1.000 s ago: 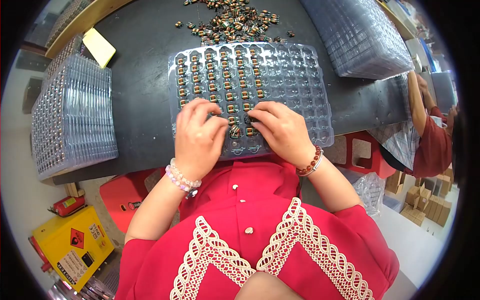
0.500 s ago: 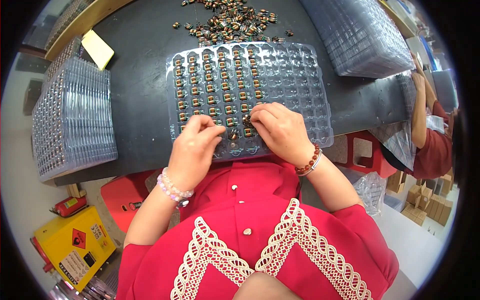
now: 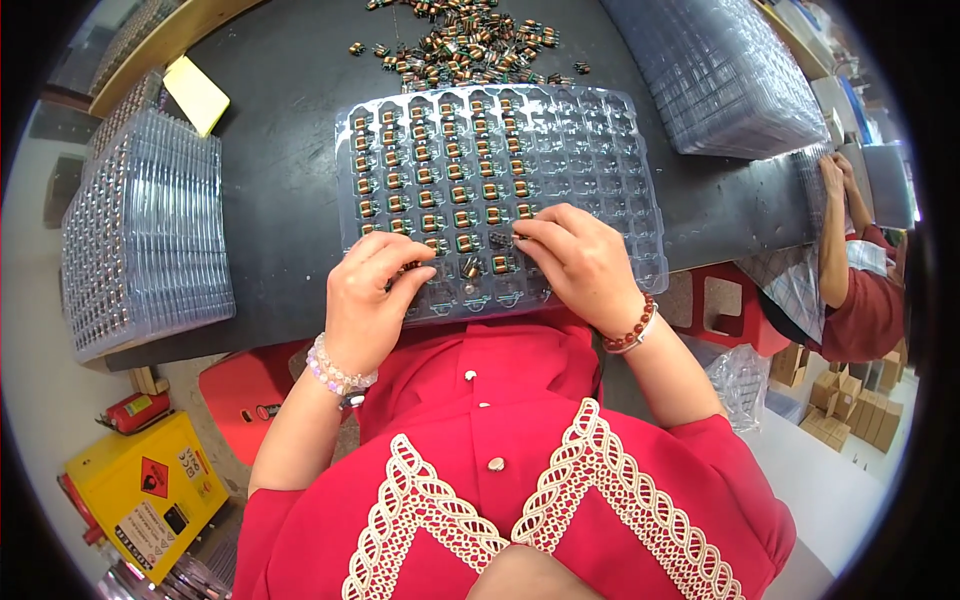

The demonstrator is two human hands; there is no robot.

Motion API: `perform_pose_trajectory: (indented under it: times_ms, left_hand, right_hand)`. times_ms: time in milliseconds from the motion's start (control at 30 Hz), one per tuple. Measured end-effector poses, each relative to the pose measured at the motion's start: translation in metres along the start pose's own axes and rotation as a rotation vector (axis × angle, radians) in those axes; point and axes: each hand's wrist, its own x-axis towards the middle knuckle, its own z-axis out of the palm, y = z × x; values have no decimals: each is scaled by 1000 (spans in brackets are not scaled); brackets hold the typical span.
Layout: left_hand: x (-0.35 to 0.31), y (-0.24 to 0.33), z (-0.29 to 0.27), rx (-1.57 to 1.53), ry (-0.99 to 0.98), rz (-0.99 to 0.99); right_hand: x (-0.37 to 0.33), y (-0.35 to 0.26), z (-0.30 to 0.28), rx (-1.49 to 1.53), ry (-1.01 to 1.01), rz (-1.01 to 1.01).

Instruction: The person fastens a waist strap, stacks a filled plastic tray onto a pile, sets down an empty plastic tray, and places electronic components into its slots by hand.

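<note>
A clear plastic blister tray (image 3: 625, 165) lies in front of me, its left and middle columns filled with small copper-wound coils (image 3: 460, 195). Over the tray's near left part, my left hand (image 3: 370, 290) is closed in a pinch, with a small dark coil partly hidden between thumb and fingers. My right hand (image 3: 585, 262) pinches at the middle columns, and a dark bit of a small coil shows at its fingertips. Between the hands, one coil (image 3: 471, 267) sits tilted in the near part of the tray. Pockets in the right columns hold no coils.
A heap of loose coils (image 3: 475, 45) lies beyond the tray on the dark table (image 3: 285, 130). Stacked trays stand at the left (image 3: 150, 235) and far right (image 3: 720, 85). A yellow card (image 3: 195, 95) rests by the left stack. At right, another person's arm (image 3: 835, 230) reaches in.
My left hand has drawn slightly left and back from the tilted coil, a dark coil now showing in its pinch. My right hand has shifted a little to the right, uncovering more pockets.
</note>
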Motion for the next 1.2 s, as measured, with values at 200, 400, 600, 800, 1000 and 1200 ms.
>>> perform_pose_trajectory:
  times_ms: [200,400,600,800,1000,1200]
  left_hand:
    - [-4,-2,9,-266,33,-74]
    - [-6,-1,10,-320,15,-147]
    - [-10,-12,20,56,5,162]
    - [-10,-10,16,124,38,178]
    - [2,10,37,162,-9,200]
    - [1,14,37,204,-30,299]
  right_hand:
    - [-18,0,-11,71,-36,26]
    - [-20,2,-6,-137,-22,-69]
    - [-13,-4,-7,-176,23,-140]
    - [6,-6,11,-107,-40,-110]
    - [1,4,11,-30,-98,-115]
    - [4,6,6,-117,-83,-233]
